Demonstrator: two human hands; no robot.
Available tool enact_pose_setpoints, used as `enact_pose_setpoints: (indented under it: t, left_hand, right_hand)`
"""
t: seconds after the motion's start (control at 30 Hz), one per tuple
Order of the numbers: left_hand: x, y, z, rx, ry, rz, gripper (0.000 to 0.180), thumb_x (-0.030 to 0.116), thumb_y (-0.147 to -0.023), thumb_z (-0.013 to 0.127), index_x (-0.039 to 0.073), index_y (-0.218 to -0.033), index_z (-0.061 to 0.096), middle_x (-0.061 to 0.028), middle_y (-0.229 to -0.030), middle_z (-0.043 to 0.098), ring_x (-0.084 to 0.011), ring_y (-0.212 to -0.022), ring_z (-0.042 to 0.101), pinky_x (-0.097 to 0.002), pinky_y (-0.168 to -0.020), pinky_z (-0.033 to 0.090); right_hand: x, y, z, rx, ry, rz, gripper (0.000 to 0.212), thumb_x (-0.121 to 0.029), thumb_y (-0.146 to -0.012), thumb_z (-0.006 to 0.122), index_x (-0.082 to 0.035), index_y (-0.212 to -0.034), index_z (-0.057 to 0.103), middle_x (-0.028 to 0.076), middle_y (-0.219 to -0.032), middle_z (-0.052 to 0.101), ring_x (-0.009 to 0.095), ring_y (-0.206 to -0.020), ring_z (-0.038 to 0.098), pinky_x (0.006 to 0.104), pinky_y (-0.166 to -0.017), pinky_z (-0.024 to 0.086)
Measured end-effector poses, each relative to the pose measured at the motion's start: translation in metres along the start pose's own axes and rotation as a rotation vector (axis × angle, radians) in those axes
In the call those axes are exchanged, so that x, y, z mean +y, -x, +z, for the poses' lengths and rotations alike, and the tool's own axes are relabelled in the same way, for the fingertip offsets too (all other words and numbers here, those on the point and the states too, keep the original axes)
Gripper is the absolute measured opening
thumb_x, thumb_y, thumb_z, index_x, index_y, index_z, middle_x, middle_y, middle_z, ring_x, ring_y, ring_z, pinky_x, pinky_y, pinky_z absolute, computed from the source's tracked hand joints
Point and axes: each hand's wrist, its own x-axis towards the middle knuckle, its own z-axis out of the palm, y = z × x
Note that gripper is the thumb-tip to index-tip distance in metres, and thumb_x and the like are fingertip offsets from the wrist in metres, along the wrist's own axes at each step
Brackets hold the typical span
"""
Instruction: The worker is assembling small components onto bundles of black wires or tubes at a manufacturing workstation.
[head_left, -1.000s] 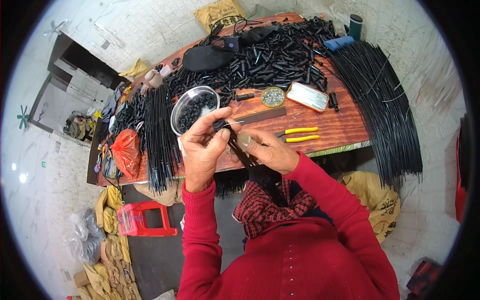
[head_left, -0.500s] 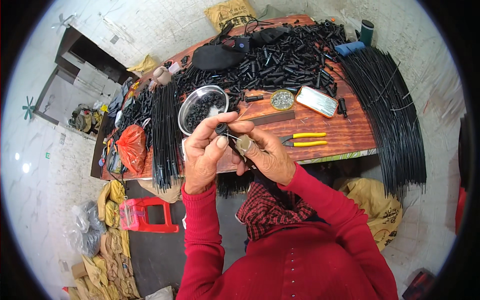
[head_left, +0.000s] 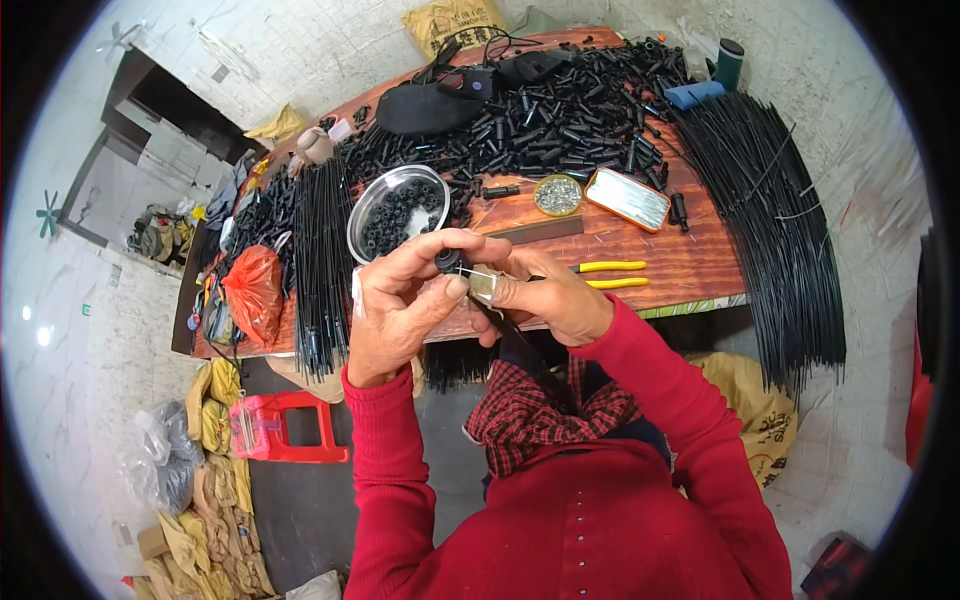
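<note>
Above the table's front edge my two hands meet. My left hand (head_left: 398,305) is closed, pinching a small black ring-ended part (head_left: 448,260) between thumb and fingers. Against that part my right hand (head_left: 565,305) presses a thin metal pin (head_left: 471,271); its thumb wears a beige wrap (head_left: 483,284). A black rod or strip (head_left: 503,322) runs from under the fingers down toward my lap, and its upper end is hidden. Just beyond the right hand lie yellow-handled pliers (head_left: 615,267) and a dark flat bar (head_left: 545,230).
A steel bowl (head_left: 352,235) holds black rings. Nearby are a round tin (head_left: 557,195) of small metal pieces and a rectangular tin (head_left: 628,200) of pins. Black tubes (head_left: 560,120) are heaped behind. Bundles of black rods (head_left: 765,220) hang over the edge. A red stool (head_left: 322,432) stands lower left.
The view has shifted slightly, so the table sits a little further left. My right hand has turned a little at the pin, its thumb wrap showing more; both hands keep their hold.
</note>
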Motion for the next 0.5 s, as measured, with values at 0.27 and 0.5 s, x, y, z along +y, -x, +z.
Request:
enact_pose_setpoints:
  t: [0.27, 0.5]
  left_hand:
    - [-0.012, -0.009, -0.016, -0.066, 0.172, -0.145, 0.033, 0.013, -0.081, 0.079, -0.003, -0.104, 0.061, -0.0217, -0.106, 0.067, -0.0253, -0.089, 0.069, -0.0371, -0.076, 0.059]
    - [-0.018, -0.016, -0.012, -0.109, 0.269, -0.169, 0.029, 0.01, -0.077, 0.08, 0.0, -0.099, 0.063, -0.0168, -0.101, 0.069, -0.024, -0.091, 0.068, -0.0376, -0.082, 0.057]
  right_hand:
    - [0.01, 0.002, -0.004, 0.042, 0.057, -0.015, 0.035, -0.033, -0.099, 0.059, -0.003, -0.116, 0.061, 0.0, -0.086, 0.061, 0.008, -0.071, 0.059, 0.021, -0.065, 0.047]
    - [0.01, 0.007, -0.002, 0.109, -0.03, -0.011, 0.031, -0.032, -0.097, 0.063, -0.002, -0.104, 0.06, 0.001, -0.084, 0.061, 0.008, -0.071, 0.061, 0.0219, -0.063, 0.049]
